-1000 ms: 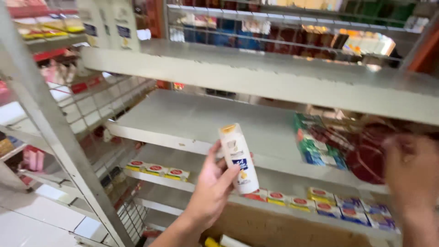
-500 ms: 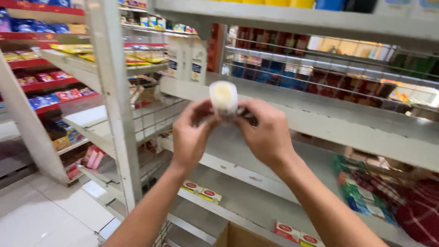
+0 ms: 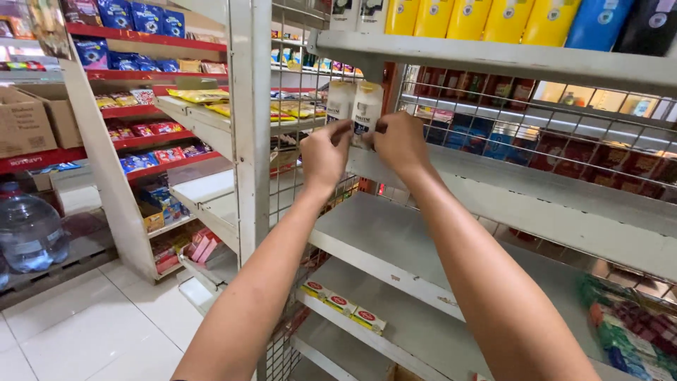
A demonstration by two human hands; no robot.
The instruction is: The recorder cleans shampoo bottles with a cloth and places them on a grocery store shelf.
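White bottle (image 3: 367,109) upright on the grey shelf (image 3: 493,180), pinched between both hands: left hand (image 3: 326,152) fingertips on its left side, right hand (image 3: 400,141) closed on its right (second white bottle (image 3: 340,102) touching, just left).

White bottle (image 3: 367,107) with a dark label; a second white bottle (image 3: 340,101) beside it. Shelves (image 3: 493,60) pale grey — yellow bottles (image 3: 469,17) above, one blue (image 3: 591,22). Red-edged racks (image 3: 134,35) carry blue packets (image 3: 130,15).
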